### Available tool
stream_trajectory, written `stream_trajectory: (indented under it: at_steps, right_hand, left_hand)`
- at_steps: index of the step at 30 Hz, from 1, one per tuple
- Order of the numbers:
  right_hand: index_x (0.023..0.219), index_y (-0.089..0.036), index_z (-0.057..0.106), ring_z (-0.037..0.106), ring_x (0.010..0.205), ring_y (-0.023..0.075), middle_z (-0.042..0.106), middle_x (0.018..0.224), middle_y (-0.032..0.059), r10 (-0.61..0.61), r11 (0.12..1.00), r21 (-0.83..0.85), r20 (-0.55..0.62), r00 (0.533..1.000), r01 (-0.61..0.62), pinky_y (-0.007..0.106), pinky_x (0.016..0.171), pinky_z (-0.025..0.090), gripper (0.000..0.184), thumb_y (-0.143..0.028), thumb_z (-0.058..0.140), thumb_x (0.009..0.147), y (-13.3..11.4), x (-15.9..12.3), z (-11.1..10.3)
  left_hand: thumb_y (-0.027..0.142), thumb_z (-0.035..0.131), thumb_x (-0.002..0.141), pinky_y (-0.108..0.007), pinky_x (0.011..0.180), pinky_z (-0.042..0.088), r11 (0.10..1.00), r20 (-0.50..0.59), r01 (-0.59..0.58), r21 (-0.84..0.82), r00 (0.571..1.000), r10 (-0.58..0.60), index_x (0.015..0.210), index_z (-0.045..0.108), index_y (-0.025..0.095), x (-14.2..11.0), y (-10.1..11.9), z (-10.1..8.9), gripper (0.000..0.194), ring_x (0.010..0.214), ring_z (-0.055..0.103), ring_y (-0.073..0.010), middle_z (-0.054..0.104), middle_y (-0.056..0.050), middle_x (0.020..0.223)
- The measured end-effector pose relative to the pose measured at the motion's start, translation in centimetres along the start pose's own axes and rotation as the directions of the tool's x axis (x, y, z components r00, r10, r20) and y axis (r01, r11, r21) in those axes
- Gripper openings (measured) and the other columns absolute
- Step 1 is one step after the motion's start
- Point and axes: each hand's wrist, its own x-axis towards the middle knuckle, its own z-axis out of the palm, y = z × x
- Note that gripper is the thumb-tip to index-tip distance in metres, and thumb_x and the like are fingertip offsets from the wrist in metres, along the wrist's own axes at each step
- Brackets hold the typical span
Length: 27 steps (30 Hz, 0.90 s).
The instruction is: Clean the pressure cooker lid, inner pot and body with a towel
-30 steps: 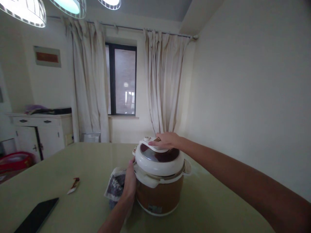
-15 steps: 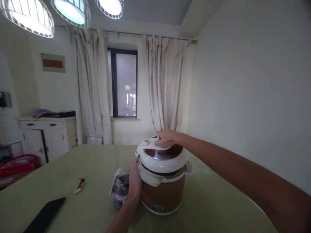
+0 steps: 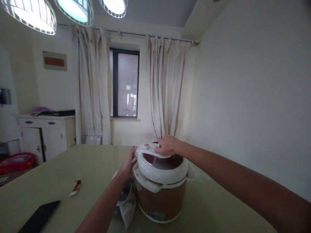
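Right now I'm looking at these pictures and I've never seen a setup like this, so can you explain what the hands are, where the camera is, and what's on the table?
There's no robot here: these are a person's own bare hands. All the pictures come from one camera worn on that person's head, looking forward and down.

On the pale green table stands a brown and white cooker, with its lid resting on top. The right hand grips the lid's handle. The left hand is at the lid's left side; its fingertips are partly hidden, so I can't tell whether it grips anything.

A cloth lies beside the cooker. Farther left are a flat dark object, perhaps a phone, and a small wrapper-like scrap.
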Motion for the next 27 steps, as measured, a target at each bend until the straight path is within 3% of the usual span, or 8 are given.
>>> stream_trajectory:
  at_steps: [3, 7, 14, 20, 24, 27]
  right_hand:
    - [0.123, -0.015, 0.075, 0.074, 0.112, 0.0418, 0.077, 0.122, 0.0247, 0.046, 0.999, 0.010, -0.021, 0.999, -0.046, 0.048, 0.083, 0.058, 0.062, -0.063, 0.049, 0.095, -0.5, -0.3, -0.2]
    - [0.124, -0.015, 0.074, 0.074, 0.112, 0.0436, 0.077, 0.120, 0.0250, 0.077, 0.997, 0.030, -0.064, 0.995, -0.075, 0.052, 0.085, 0.058, 0.064, -0.065, 0.047, 0.096, -0.4, -0.4, 0.6]
    - [0.129, -0.016, 0.071, 0.073, 0.114, 0.0431, 0.076, 0.124, 0.0244, 0.111, 0.991, 0.075, -0.061, 0.992, -0.107, 0.052, 0.088, 0.057, 0.065, -0.066, 0.044, 0.097, 0.0, -0.1, 1.9]
    - [0.129, -0.016, 0.070, 0.073, 0.115, 0.0424, 0.075, 0.125, 0.0245, 0.134, 0.987, 0.096, -0.061, 0.989, -0.127, 0.051, 0.089, 0.058, 0.069, -0.070, 0.041, 0.098, -0.1, -0.3, 2.0]
    - [0.137, -0.014, 0.066, 0.072, 0.119, 0.0439, 0.073, 0.131, 0.0257, 0.100, 0.989, 0.108, 0.017, 0.995, -0.101, 0.054, 0.092, 0.057, 0.081, -0.078, 0.039, 0.096, -0.1, -0.3, 0.9]
    - [0.139, -0.015, 0.065, 0.070, 0.123, 0.0444, 0.072, 0.134, 0.0259, 0.083, 0.991, 0.094, 0.095, 0.992, -0.092, 0.055, 0.095, 0.056, 0.087, -0.084, 0.047, 0.091, -0.2, 0.2, 0.4]
  left_hand:
    - [0.074, 0.046, 0.093, -0.046, 0.097, 0.061, 0.999, 0.088, 0.039, -0.017, 0.995, -0.037, 0.109, 0.078, 0.017, 1.2, 0.8, 1.0, 0.068, 0.110, 0.077, -0.0333, 0.083, -0.015, 0.110]
    - [0.070, 0.055, 0.088, -0.046, 0.092, 0.060, 1.000, 0.089, -0.004, -0.017, 0.996, 0.006, 0.100, 0.079, 0.013, 2.1, 0.8, 1.5, 0.063, 0.102, 0.077, -0.0356, 0.083, -0.015, 0.096]
    - [0.061, 0.059, 0.081, -0.042, 0.090, 0.057, 0.993, 0.048, -0.110, 0.049, 0.993, 0.107, 0.098, 0.077, 0.013, 3.3, 0.7, 1.3, 0.054, 0.095, 0.075, -0.0326, 0.082, -0.009, 0.089]
    - [0.049, 0.066, 0.073, -0.043, 0.090, 0.055, 0.970, 0.095, -0.187, 0.157, 0.980, 0.174, 0.084, 0.078, 0.015, 3.9, 1.1, 1.4, 0.038, 0.096, 0.073, -0.0348, 0.081, -0.010, 0.084]
    - [0.037, 0.072, 0.067, -0.046, 0.100, 0.051, 0.939, 0.089, -0.238, 0.248, 0.971, 0.222, 0.077, 0.077, 0.018, 4.6, 1.0, 1.0, 0.022, 0.108, 0.070, -0.0392, 0.082, -0.012, 0.088]
    - [0.037, 0.069, 0.073, -0.046, 0.100, 0.051, 0.929, 0.064, -0.249, 0.275, 0.969, 0.240, 0.082, 0.077, 0.017, 4.8, 0.5, 0.5, 0.023, 0.114, 0.068, -0.0385, 0.082, -0.013, 0.095]
